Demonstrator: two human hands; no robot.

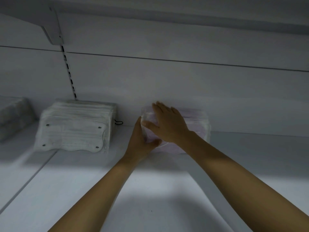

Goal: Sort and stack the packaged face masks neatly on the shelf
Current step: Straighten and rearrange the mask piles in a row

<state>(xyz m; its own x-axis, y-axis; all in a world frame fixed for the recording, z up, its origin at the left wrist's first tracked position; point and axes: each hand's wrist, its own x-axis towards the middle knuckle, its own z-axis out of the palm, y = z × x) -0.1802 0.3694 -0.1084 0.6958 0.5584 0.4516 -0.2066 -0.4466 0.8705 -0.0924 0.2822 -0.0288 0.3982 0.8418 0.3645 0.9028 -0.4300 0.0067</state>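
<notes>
A stack of pale pink packaged face masks (197,121) stands on the white shelf (83,181) against the back wall, right of centre. My right hand (168,124) lies flat on top of this stack with fingers straight. My left hand (142,139) presses against the stack's left side, thumb along the front lower edge. A taller stack of white packaged masks (75,128) stands to the left, apart from the pink one.
A third grey-white stack (13,116) shows at the far left edge. A small black loop (118,123) lies between the white and pink stacks. A slotted upright (69,72) and shelf bracket (51,27) rise behind the white stack. Another shelf hangs overhead.
</notes>
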